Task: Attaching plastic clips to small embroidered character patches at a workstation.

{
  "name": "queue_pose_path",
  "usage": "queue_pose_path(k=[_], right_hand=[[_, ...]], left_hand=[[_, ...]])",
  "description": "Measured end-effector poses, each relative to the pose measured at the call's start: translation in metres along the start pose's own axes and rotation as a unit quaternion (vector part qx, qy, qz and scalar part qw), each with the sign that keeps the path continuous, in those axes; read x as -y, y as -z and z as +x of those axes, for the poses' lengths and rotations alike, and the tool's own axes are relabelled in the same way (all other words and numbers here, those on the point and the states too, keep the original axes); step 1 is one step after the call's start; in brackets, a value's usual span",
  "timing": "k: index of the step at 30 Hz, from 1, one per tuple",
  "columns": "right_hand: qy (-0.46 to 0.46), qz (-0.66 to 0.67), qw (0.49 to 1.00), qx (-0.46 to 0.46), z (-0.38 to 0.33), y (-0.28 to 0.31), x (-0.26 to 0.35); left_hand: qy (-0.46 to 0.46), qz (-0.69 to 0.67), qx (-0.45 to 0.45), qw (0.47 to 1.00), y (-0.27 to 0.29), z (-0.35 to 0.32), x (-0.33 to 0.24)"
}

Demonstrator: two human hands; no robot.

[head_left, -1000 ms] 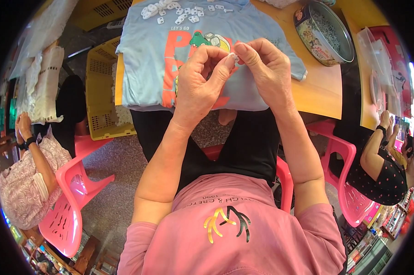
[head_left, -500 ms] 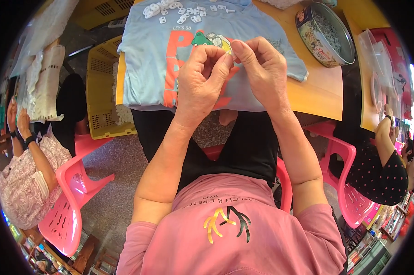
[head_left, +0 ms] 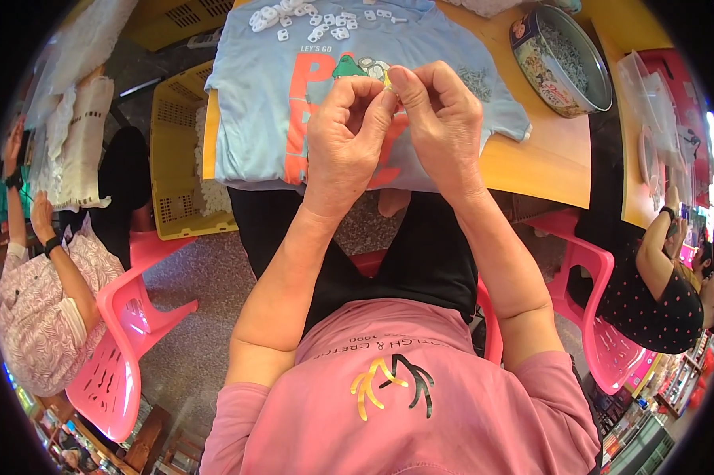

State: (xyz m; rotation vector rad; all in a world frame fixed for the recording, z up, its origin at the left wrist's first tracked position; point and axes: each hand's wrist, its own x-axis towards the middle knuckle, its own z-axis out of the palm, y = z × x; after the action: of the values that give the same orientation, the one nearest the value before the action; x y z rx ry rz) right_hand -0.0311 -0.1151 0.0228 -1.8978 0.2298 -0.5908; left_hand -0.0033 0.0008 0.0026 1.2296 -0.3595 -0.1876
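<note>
My left hand [head_left: 343,146] and my right hand [head_left: 444,131] meet above a light blue printed T-shirt [head_left: 246,111] spread on the table. Thumb and forefinger of each are pinched together, the tips touching or almost touching. Whatever lies between them is too small and too covered to make out. Small white plastic pieces with holes [head_left: 340,33] are scattered over the shirt's far part, heaped toward the left. Beside my right hand's fingers, a small pile of grey metal bits [head_left: 475,84] rests on the cloth.
An oval tin [head_left: 547,85] of small grey metal parts stands at the table's [head_left: 554,150] far right. At the left is a yellow crate [head_left: 175,150]. Pink chairs [head_left: 119,372] flank me, with a person [head_left: 48,317] at the left and another [head_left: 657,293] at the right.
My right hand has shifted slightly left, closer to my left hand, uncovering more of the metal pile. The person at the left has raised one hand.
</note>
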Motion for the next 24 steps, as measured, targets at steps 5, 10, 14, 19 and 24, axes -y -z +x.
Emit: queue_pose_path(k=[5, 10, 14, 19, 24], right_hand=[[-0.004, 0.012, 1.000, -0.002, -0.003, 0.001, -0.002], [-0.009, 0.008, 0.999, 0.038, 0.003, 0.018, -0.003], [0.008, 0.020, 0.993, 0.113, 0.014, 0.034, -0.010], [0.091, -0.070, 0.976, 0.187, 0.021, 0.048, -0.007], [0.171, -0.101, 0.953, 0.230, 0.023, 0.048, -0.008]], left_hand=[[0.013, 0.036, 0.019, 0.999, 0.004, 0.003, 0.005], [0.005, -0.007, 0.019, 1.000, -0.001, 0.002, 0.001], [0.011, 0.005, 0.030, 0.999, 0.003, 0.001, 0.002], [0.029, -0.020, 0.050, 0.998, 0.003, 0.000, -0.003], [-0.005, 0.007, 0.062, 0.998, 0.005, 0.001, -0.001]])
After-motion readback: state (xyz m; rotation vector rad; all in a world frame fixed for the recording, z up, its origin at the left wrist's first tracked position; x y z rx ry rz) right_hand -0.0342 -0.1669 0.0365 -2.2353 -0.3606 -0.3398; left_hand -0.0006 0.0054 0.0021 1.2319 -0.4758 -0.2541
